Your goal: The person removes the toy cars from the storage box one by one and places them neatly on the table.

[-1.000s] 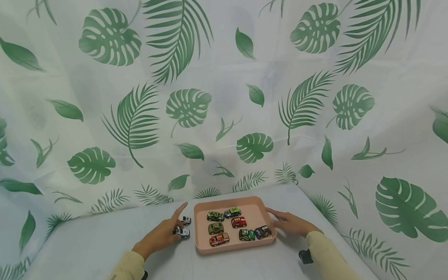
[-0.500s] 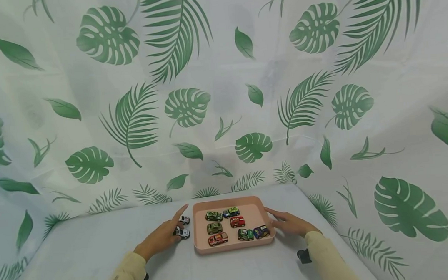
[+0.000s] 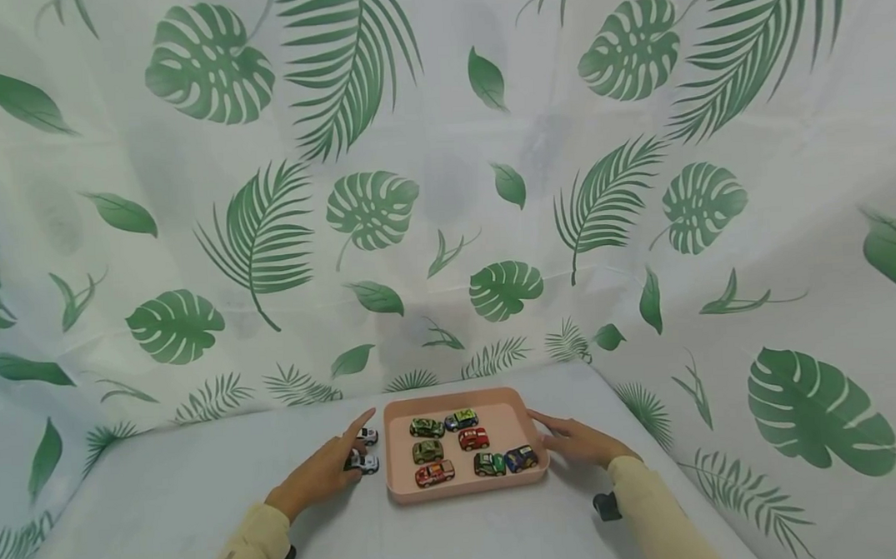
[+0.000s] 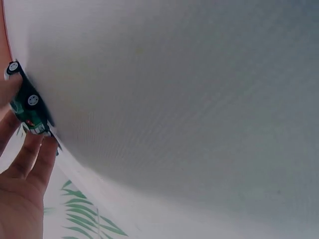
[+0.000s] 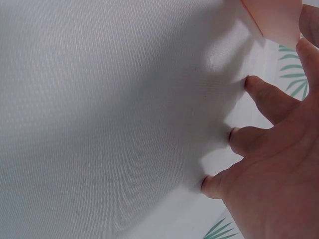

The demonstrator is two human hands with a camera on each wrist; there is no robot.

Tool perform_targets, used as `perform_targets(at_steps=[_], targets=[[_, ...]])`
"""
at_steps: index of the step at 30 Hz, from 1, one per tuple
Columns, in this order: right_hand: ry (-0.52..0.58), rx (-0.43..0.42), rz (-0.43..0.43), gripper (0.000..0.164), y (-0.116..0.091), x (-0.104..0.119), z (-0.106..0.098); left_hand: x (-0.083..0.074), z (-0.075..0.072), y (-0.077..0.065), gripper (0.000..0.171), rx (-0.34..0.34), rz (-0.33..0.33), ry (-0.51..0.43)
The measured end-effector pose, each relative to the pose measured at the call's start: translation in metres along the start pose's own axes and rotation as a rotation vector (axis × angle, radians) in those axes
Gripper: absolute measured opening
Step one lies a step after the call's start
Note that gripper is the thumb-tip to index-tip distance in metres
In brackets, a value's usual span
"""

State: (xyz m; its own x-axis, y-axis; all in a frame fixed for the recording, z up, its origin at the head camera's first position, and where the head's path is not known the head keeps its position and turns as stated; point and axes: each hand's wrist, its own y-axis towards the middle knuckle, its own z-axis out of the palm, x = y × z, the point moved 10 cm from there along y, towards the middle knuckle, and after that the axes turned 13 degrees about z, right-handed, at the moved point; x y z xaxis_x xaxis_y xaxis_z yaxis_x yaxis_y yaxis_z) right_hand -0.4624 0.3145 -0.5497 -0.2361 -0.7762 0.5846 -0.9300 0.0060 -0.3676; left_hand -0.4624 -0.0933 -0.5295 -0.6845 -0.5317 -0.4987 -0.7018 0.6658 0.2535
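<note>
Your left grip (image 3: 329, 468) is just left of the pink tray (image 3: 468, 492), with a white toy car (image 3: 365, 464) pinched between thumb and fingers, while the index finger points out toward the tray's far left corner. The left wrist view shows green along that car's side and two of its wheels; whether they bear on the table (image 3: 460, 546) you cannot tell. A second white car (image 3: 368, 435) sits left of the tray too, beyond the pinched one, partly hidden by your fingers. Your right grip (image 3: 581, 445) is spread against the tray's right wall, straight fingers touching rather than wrapped round, with the other fingertips down on the table. Expect the pinched car to be light and stiff, with a smooth, slightly slippery shell and wheels that roll if you press it sideways. Take it across the body, thumb on one flank and fingers on the other, clear of the wheels. The tray looks rigid but light, apt to slide if pushed; hold it by its side walls. Inside it, a red car (image 3: 435, 473) stands at the near left and a blue car (image 3: 521, 458) at the near right.
</note>
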Motion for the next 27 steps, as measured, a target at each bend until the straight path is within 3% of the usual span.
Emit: perform_targets(at_steps=[4, 10, 15, 21, 27], targets=[[0.002, -0.022, 0.010, 0.063, -0.001, 0.002, -0.002, -0.001, -0.008, 0.001, 0.101, -0.039, -0.044, 0.022], [-0.002, -0.035, 0.010, 0.063, -0.002, 0.003, -0.003, -0.008, -0.026, 0.006, 0.093, -0.137, -0.039, 0.077], [-0.004, -0.033, 0.012, 0.064, -0.001, 0.001, -0.003, -0.009, -0.038, 0.011, 0.093, -0.189, -0.072, 0.091], [-0.014, -0.033, 0.012, 0.065, -0.001, 0.001, -0.003, -0.009, -0.041, 0.016, 0.094, -0.207, -0.084, 0.055], [-0.017, -0.035, 0.012, 0.064, -0.002, 0.002, -0.003, -0.014, -0.036, 0.027, 0.097, -0.178, -0.075, 0.034]])
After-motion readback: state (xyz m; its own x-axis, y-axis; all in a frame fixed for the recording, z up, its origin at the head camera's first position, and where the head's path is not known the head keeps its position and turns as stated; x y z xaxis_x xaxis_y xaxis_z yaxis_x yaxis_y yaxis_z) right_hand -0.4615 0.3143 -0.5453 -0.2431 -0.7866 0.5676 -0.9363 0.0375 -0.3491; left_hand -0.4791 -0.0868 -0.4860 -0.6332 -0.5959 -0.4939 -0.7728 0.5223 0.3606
